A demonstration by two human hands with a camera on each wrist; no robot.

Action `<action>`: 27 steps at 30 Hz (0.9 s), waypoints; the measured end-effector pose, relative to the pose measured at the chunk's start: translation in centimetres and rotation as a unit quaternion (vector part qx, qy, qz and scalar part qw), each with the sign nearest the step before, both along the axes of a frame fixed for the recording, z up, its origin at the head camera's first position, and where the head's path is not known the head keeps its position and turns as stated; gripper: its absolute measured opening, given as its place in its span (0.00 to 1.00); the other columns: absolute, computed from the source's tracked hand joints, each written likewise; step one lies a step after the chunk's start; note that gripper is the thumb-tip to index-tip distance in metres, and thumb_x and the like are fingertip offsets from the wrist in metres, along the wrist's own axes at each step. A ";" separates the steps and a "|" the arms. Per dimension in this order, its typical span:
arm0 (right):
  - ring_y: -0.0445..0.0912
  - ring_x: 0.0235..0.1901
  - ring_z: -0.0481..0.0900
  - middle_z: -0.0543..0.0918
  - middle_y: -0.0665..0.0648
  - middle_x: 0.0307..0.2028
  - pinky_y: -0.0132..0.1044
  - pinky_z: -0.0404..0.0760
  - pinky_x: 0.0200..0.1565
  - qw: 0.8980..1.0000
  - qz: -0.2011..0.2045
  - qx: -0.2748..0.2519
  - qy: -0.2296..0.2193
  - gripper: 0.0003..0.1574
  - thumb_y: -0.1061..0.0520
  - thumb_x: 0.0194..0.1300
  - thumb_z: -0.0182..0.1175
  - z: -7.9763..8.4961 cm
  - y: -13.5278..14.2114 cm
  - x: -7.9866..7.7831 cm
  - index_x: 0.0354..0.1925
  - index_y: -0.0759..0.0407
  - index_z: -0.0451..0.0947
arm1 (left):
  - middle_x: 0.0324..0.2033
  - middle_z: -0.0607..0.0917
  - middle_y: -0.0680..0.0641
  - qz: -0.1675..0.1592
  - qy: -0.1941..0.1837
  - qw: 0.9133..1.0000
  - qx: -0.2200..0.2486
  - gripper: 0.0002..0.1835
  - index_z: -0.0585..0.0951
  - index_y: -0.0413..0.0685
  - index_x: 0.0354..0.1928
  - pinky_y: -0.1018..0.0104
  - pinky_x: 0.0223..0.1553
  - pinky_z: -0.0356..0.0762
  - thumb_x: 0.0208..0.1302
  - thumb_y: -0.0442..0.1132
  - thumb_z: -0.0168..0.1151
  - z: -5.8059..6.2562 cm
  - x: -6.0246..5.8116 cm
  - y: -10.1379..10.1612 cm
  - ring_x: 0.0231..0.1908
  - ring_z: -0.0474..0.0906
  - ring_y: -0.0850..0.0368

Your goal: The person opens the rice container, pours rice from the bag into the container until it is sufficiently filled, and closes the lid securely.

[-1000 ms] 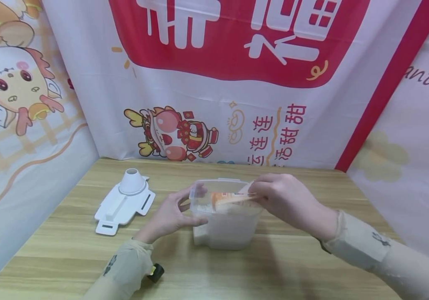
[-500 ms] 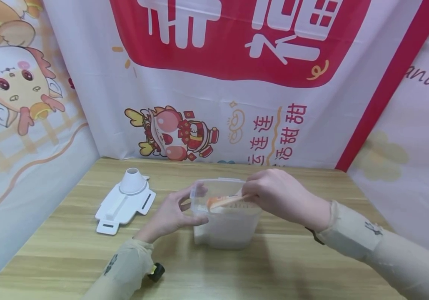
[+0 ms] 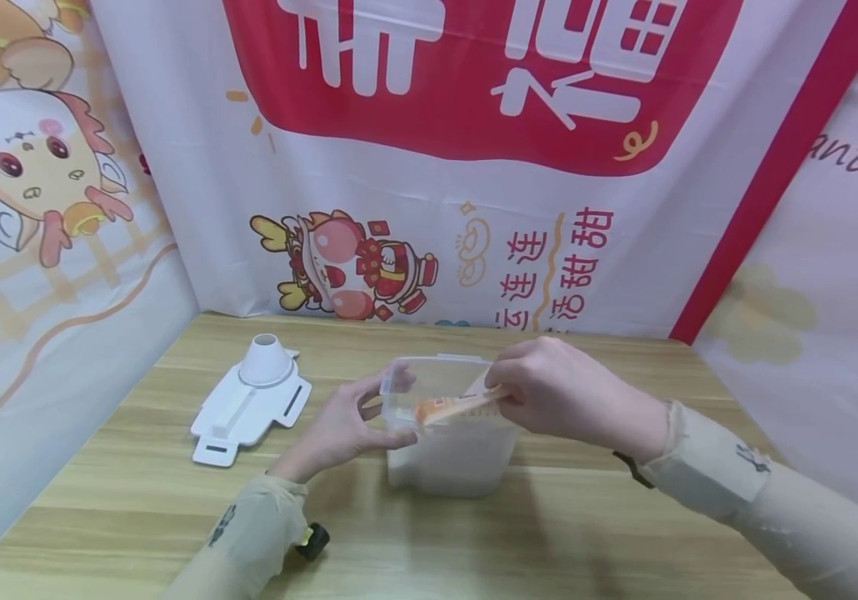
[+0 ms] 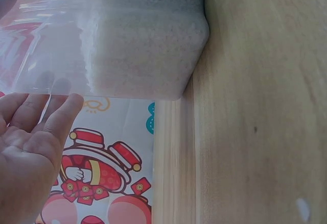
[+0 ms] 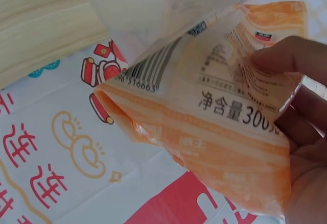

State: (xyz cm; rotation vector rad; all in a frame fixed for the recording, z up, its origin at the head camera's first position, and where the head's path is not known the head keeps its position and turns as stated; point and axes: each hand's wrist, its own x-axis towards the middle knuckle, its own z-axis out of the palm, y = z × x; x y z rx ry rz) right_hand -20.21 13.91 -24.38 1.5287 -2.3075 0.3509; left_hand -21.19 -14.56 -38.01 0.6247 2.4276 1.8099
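Note:
A translucent plastic container stands on the table with pale, rice-like grains in its lower part, seen through the wall. My left hand holds its left end near the rim, thumb on the near side and fingers at the far side. My right hand pinches an orange-and-clear printed plastic bag over the open top. In the right wrist view the bag looks creased and slack, with a barcode and dark lettering, between thumb and fingers.
On the table's left lies a white lid with slotted tabs and a white cone standing on it. A small black object shows beside the left sleeve. A printed cloth hangs behind the wooden table.
My right hand has moved slightly left, and the bag tilts with its orange end lower over the container. My left hand and the container stay in place.

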 end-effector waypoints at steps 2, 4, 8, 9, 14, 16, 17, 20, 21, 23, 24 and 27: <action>0.36 0.19 0.68 0.76 0.46 0.22 0.25 0.72 0.19 1.000 0.002 0.008 -0.008 0.13 0.71 0.46 0.67 0.1 0.0 0.0 0.23 0.54 0.79 | 0.61 0.76 0.58 0.000 0.001 1.000 -0.002 0.48 0.69 0.67 0.70 0.59 0.63 0.67 0.44 0.49 0.82 0.0 0.0 0.0 0.64 0.68 0.60; 0.36 0.20 0.70 0.77 0.46 0.23 0.26 0.74 0.20 1.000 0.004 0.013 -0.016 0.12 0.71 0.48 0.67 0.2 0.0 0.0 0.24 0.55 0.80 | 0.61 0.77 0.58 0.000 0.001 1.000 -0.002 0.49 0.69 0.65 0.71 0.59 0.63 0.67 0.44 0.48 0.82 0.0 0.0 0.0 0.64 0.68 0.60; 0.37 0.23 0.76 0.81 0.48 0.26 0.28 0.79 0.25 1.000 0.008 0.019 -0.023 0.12 0.72 0.52 0.67 0.3 0.0 -0.1 0.28 0.56 0.83 | 0.61 0.76 0.57 -0.001 0.001 1.000 0.003 0.49 0.69 0.62 0.71 0.59 0.63 0.67 0.44 0.48 0.82 0.0 0.0 0.0 0.63 0.68 0.60; 0.37 0.23 0.77 0.82 0.48 0.26 0.29 0.80 0.25 1.000 0.008 0.020 -0.021 0.11 0.72 0.53 0.67 0.3 0.0 -0.1 0.28 0.56 0.83 | 0.62 0.76 0.56 -0.001 0.000 1.000 0.004 0.49 0.69 0.63 0.71 0.59 0.63 0.67 0.44 0.48 0.82 0.0 0.0 0.0 0.63 0.68 0.60; 0.38 0.24 0.78 0.82 0.48 0.26 0.31 0.81 0.26 1.000 0.003 0.017 -0.013 0.10 0.71 0.55 0.68 0.1 0.0 -0.1 0.29 0.57 0.84 | 0.62 0.76 0.54 -0.001 -0.002 1.000 0.007 0.47 0.70 0.67 0.69 0.60 0.62 0.68 0.44 0.47 0.82 -0.1 -0.1 0.0 0.64 0.68 0.59; 0.38 0.24 0.78 0.82 0.49 0.26 0.31 0.82 0.26 1.000 0.001 0.012 -0.011 0.10 0.71 0.54 0.69 0.0 0.0 -0.1 0.29 0.57 0.84 | 0.63 0.76 0.52 -0.002 -0.003 1.000 0.008 0.48 0.69 0.67 0.69 0.60 0.62 0.68 0.44 0.47 0.82 -0.1 -0.1 0.1 0.64 0.68 0.59; 0.38 0.24 0.79 0.83 0.49 0.26 0.31 0.82 0.27 1.000 0.001 0.009 -0.010 0.10 0.71 0.54 0.69 0.0 0.0 -0.2 0.29 0.57 0.84 | 0.62 0.76 0.53 -0.002 -0.003 1.000 0.009 0.48 0.70 0.67 0.69 0.60 0.62 0.68 0.44 0.47 0.82 -0.1 -0.1 0.1 0.64 0.68 0.59; 0.39 0.24 0.80 0.83 0.49 0.27 0.33 0.82 0.27 1.000 0.002 0.005 -0.007 0.10 0.71 0.52 0.70 0.0 0.1 -0.4 0.30 0.58 0.84 | 0.62 0.76 0.53 -0.003 -0.001 1.000 0.009 0.48 0.70 0.66 0.69 0.60 0.63 0.68 0.44 0.48 0.82 -0.1 -0.1 0.1 0.63 0.69 0.59; 0.40 0.25 0.80 0.84 0.49 0.27 0.33 0.82 0.27 1.000 0.004 0.004 -0.004 0.10 0.71 0.52 0.69 0.1 0.1 -0.4 0.30 0.58 0.85 | 0.62 0.76 0.54 -0.002 0.000 1.000 0.008 0.48 0.70 0.66 0.69 0.59 0.63 0.68 0.44 0.48 0.82 -0.1 -0.1 0.1 0.63 0.69 0.59; 0.39 0.24 0.79 0.83 0.48 0.26 0.34 0.81 0.26 1.000 0.002 0.008 0.002 0.11 0.71 0.51 0.69 0.2 0.0 -0.6 0.29 0.57 0.84 | 0.62 0.77 0.55 -0.002 0.002 1.000 0.006 0.48 0.69 0.65 0.70 0.58 0.63 0.67 0.44 0.48 0.82 -0.1 -0.2 0.0 0.64 0.68 0.59; 0.39 0.23 0.78 0.82 0.47 0.25 0.33 0.81 0.25 1.000 0.000 0.011 0.004 0.11 0.71 0.51 0.69 0.2 0.0 -0.7 0.28 0.56 0.84 | 0.62 0.76 0.53 -0.002 0.003 1.000 0.005 0.48 0.69 0.64 0.70 0.58 0.63 0.67 0.44 0.48 0.82 -0.1 -0.2 0.0 0.64 0.68 0.59; 0.38 0.23 0.77 0.81 0.46 0.24 0.32 0.79 0.24 1.000 -0.010 0.021 0.008 0.10 0.70 0.52 0.69 0.4 -0.3 -1.1 0.28 0.55 0.85 | 0.62 0.76 0.53 0.000 0.002 1.000 0.002 0.49 0.69 0.64 0.70 0.57 0.63 0.67 0.44 0.48 0.82 -0.1 -0.2 0.0 0.64 0.68 0.59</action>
